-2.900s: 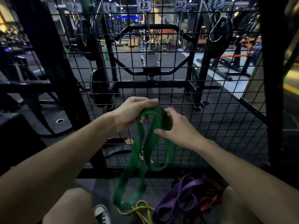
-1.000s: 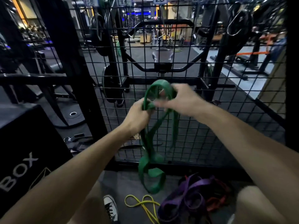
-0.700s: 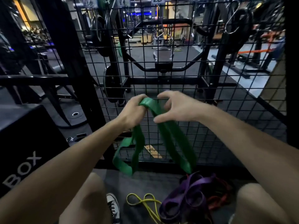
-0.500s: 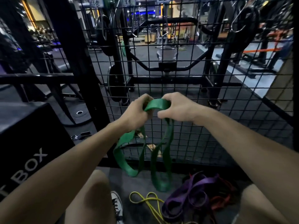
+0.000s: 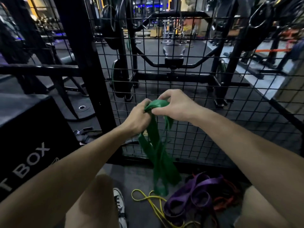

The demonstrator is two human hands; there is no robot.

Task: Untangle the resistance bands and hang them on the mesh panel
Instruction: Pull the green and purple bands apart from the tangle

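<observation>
Black box (image 5: 24, 145) sits left, yellow band (image 5: 148, 197) and purple band (image 5: 197, 190) lie on the floor. Left hand (image 5: 137, 118) and right hand (image 5: 175, 106), fingers clenched, grip the green band (image 5: 158, 155) dangling before the mesh panel (image 5: 205, 129).

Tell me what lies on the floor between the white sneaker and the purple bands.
In the head view, a thin yellow resistance band lies looped on the dark floor between the white sneaker and the wide purple bands.

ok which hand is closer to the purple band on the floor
Right. The right hand is up on the green band, roughly above the purple band; the left hand grips the same band farther to the left.
</observation>
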